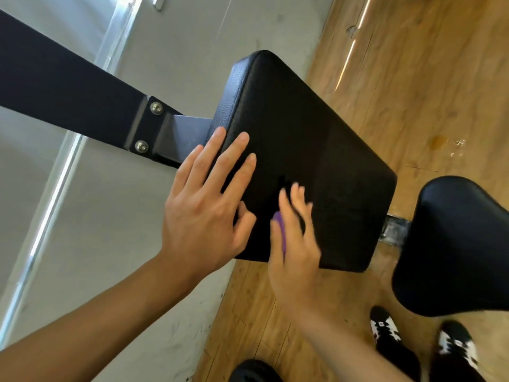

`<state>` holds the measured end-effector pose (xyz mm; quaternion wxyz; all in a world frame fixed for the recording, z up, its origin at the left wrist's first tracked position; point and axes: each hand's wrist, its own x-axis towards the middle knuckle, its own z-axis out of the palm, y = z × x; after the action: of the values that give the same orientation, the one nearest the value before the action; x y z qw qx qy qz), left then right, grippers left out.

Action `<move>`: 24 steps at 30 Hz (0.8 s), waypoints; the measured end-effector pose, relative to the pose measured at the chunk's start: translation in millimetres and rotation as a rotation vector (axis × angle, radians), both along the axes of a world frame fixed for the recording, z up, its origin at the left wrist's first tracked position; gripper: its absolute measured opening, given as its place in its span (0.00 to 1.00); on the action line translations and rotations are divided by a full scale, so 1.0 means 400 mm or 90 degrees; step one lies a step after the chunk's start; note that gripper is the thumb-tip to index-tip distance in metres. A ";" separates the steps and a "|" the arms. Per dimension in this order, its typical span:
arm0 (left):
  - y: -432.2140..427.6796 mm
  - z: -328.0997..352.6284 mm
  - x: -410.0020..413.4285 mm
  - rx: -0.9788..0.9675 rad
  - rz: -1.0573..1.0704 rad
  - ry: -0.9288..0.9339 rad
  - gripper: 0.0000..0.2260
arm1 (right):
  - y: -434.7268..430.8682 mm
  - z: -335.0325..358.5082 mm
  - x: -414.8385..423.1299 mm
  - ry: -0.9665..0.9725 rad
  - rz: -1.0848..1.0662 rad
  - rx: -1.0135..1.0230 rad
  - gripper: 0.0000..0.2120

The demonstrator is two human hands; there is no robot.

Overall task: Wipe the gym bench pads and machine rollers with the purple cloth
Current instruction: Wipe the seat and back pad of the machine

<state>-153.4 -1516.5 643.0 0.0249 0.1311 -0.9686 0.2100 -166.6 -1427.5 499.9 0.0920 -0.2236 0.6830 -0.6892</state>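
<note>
**On the back pad: one hand flat, one hand over the cloth**

At the near-left corner of the black back pad (316,161), my feed shows the left hand (203,216) lying flat. Its fingers are straight and spread, its fingertips rest on the pad's rounded edge, and it grips nothing.

Just right of it, on the pad's near end, is the right hand (294,244), badly smeared by blur. Its fingers reach forward over the vinyl, slightly bent and a little apart. The purple cloth (279,230) shows only as a narrow strip along the thumb side of that hand. It is tucked beneath the palm, and the thumb seems to pin it there. I cannot make out the rest of the cloth.

The pad is a thick, round-cornered rectangle, and its side wall is pebble-grained like leather. From under its left side a dark painted steel beam (55,78) runs away, joined by a bracket (148,128) with two bright bolt heads.

Right of the pad's near end, across a short gap with bare metal in it, sits a smooth, glossy black seat pad (454,244) with a rounded outline. Beyond and beneath the pad is a wood-plank floor (413,78), and left of it a matte grey surface (96,216). Below the seat pad are two black-and-white shoes (384,329).
</note>
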 end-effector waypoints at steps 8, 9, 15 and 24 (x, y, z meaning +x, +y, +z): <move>-0.001 -0.003 -0.014 0.003 -0.010 0.011 0.25 | -0.173 0.038 -0.380 -0.164 -0.097 0.003 0.24; 0.000 -0.004 -0.013 0.004 -0.010 0.012 0.25 | -0.180 0.033 -0.385 -0.175 -0.098 -0.022 0.24; -0.012 -0.002 -0.010 -0.005 -0.011 0.009 0.25 | -0.101 0.006 -0.272 -0.174 0.015 -0.048 0.29; -0.012 0.027 -0.004 -0.083 -0.007 -0.115 0.28 | -0.061 -0.021 -0.300 0.002 0.035 0.091 0.29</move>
<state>-154.8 -1521.2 653.8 -0.0531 0.1043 -0.9518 0.2833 -286.6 -1451.8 491.6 0.1254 -0.2361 0.7245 -0.6353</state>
